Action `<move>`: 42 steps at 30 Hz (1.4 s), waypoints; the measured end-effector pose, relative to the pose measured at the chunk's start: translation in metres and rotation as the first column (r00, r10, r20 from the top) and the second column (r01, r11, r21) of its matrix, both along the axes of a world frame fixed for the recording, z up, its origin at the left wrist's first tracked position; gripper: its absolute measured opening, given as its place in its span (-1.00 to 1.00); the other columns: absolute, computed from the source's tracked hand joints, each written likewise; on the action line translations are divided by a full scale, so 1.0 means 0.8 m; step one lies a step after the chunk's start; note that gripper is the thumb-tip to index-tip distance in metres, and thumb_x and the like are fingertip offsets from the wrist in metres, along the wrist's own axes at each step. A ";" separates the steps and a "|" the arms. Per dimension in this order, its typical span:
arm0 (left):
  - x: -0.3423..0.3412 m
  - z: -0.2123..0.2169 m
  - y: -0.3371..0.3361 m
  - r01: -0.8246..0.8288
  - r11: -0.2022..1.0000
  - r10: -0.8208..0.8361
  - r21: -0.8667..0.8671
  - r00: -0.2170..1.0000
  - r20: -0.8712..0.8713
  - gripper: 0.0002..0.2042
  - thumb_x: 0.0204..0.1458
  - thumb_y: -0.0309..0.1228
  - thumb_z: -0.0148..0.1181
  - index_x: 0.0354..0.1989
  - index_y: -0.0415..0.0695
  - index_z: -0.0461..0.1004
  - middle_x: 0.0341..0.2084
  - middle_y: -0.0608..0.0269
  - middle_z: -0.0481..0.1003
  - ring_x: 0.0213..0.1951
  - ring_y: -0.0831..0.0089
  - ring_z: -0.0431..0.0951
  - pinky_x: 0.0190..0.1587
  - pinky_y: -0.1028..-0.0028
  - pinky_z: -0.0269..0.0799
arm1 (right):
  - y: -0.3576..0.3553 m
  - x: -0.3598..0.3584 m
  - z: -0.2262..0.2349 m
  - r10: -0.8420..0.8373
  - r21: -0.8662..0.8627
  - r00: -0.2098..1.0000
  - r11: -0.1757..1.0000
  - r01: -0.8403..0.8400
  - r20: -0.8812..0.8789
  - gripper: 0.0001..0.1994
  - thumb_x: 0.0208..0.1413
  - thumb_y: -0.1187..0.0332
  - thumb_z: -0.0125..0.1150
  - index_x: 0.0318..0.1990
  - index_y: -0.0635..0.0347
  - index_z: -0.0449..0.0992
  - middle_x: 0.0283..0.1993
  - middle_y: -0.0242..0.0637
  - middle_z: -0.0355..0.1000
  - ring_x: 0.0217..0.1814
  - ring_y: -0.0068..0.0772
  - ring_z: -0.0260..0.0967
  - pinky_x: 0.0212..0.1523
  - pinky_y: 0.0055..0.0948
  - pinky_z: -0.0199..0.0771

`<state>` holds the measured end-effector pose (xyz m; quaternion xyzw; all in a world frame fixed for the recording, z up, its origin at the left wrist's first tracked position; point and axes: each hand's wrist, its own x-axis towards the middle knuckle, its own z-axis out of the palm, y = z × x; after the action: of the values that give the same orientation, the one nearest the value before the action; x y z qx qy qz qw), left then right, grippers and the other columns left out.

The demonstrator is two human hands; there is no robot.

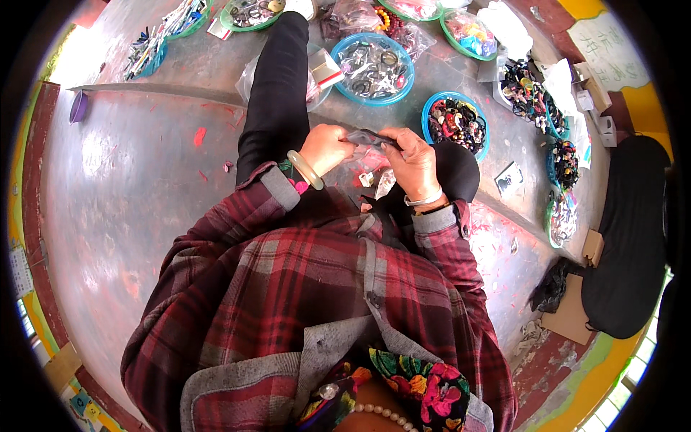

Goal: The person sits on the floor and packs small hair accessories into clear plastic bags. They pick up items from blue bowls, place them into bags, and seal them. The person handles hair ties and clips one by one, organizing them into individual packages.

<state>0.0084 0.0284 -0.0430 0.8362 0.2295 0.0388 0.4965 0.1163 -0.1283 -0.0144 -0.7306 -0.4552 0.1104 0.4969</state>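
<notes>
My left hand (pixel 326 150), with a pale bangle at its wrist, is closed in a pinch on one edge of a small clear plastic bag (pixel 359 137). Opposite it, my right hand (pixel 412 163) pinches the bag's other side together with a thin dark piece (pixel 380 135) whose kind I cannot make out. Both hands are close together above my lap, between my knees. Just below them lie a small white piece (pixel 367 179) and a crumpled clear wrapper (pixel 385 183). Beyond the hands stands a blue basket (pixel 381 101) of bagged dark rings.
Right of my hands, a second blue basket (pixel 426 122) holds colourful hair ties. More filled baskets line the far and right sides, among them a green one (pixel 448 36). A white card (pixel 509 180) lies on the grey floor (pixel 144 201). A purple bowl (pixel 79 106) stands far left.
</notes>
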 end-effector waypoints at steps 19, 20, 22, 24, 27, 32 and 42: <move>0.000 -0.015 0.003 0.043 0.982 -0.063 0.183 0.992 0.105 -0.76 -0.26 -0.44 0.10 -0.36 -0.22 0.52 -0.49 -0.05 0.48 -0.40 0.09 0.51 -0.31 0.37 0.40 | -0.002 -0.002 0.019 0.137 -0.198 0.892 0.979 -0.055 0.430 -0.71 -0.24 0.53 0.10 -0.24 0.16 0.42 -0.39 -0.18 0.42 -0.31 -0.09 0.36 -0.33 -0.25 0.39; 0.000 -0.015 0.003 0.046 0.981 -0.067 0.186 0.992 0.108 -0.76 -0.25 -0.43 0.09 -0.35 -0.21 0.52 -0.48 -0.06 0.48 -0.39 0.08 0.51 -0.31 0.36 0.40 | -0.002 -0.001 0.017 0.142 -0.196 0.891 0.979 -0.061 0.431 -0.71 -0.24 0.53 0.10 -0.24 0.16 0.41 -0.39 -0.18 0.42 -0.31 -0.08 0.35 -0.34 -0.24 0.38; 0.000 -0.010 0.002 0.067 0.982 -0.078 0.174 0.995 0.059 -0.76 -0.21 -0.42 0.07 -0.34 -0.20 0.52 -0.46 -0.07 0.48 -0.37 0.06 0.50 -0.29 0.34 0.40 | -0.001 -0.001 0.015 0.143 -0.183 0.889 0.981 -0.069 0.435 -0.73 -0.21 0.55 0.07 -0.24 0.16 0.42 -0.42 -0.17 0.40 -0.33 -0.08 0.35 -0.35 -0.24 0.38; 0.000 -0.009 0.001 0.094 0.978 -0.101 0.186 0.994 0.029 -0.77 -0.19 -0.42 0.06 -0.33 -0.19 0.52 -0.45 -0.06 0.48 -0.36 0.05 0.49 -0.28 0.33 0.40 | 0.000 -0.001 0.014 0.134 -0.160 0.888 0.985 -0.069 0.440 -0.77 -0.13 0.57 0.01 -0.25 0.16 0.43 -0.47 -0.18 0.36 -0.38 -0.09 0.33 -0.37 -0.24 0.36; 0.001 -0.014 -0.001 0.154 0.955 -0.166 0.253 0.986 0.027 -0.80 -0.14 -0.43 0.05 -0.34 -0.19 0.52 -0.45 -0.05 0.48 -0.34 0.04 0.48 -0.27 0.30 0.39 | -0.001 0.002 0.006 0.150 -0.207 0.879 0.977 -0.060 0.453 -0.76 -0.19 0.53 0.06 -0.27 0.15 0.40 -0.45 -0.16 0.39 -0.33 -0.09 0.36 -0.37 -0.24 0.38; -0.001 -0.015 -0.006 0.258 0.901 -0.303 0.349 0.950 0.079 -0.82 -0.09 -0.46 0.01 -0.34 -0.20 0.50 -0.42 -0.04 0.47 -0.32 0.03 0.47 -0.26 0.26 0.38 | -0.001 0.002 -0.007 0.137 -0.274 0.920 0.961 -0.034 0.366 -0.80 -0.15 0.54 0.05 -0.28 0.16 0.42 -0.47 -0.17 0.38 -0.37 -0.09 0.35 -0.36 -0.25 0.37; 0.000 -0.026 -0.003 0.207 0.977 -0.200 -0.046 0.972 0.121 -0.78 -0.05 -0.50 0.01 -0.21 -0.21 0.48 -0.36 -0.02 0.49 -0.27 0.14 0.51 -0.25 0.38 0.40 | -0.003 0.011 -0.021 0.172 -0.137 0.914 0.982 -0.130 0.366 -0.87 -0.15 0.47 0.05 -0.39 0.13 0.47 -0.45 -0.19 0.41 -0.36 -0.10 0.37 -0.34 -0.24 0.37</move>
<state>0.0082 0.0257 -0.0639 0.8368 0.1142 0.0295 0.5346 0.1252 -0.1304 -0.0314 -0.7267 -0.5905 0.0311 0.3495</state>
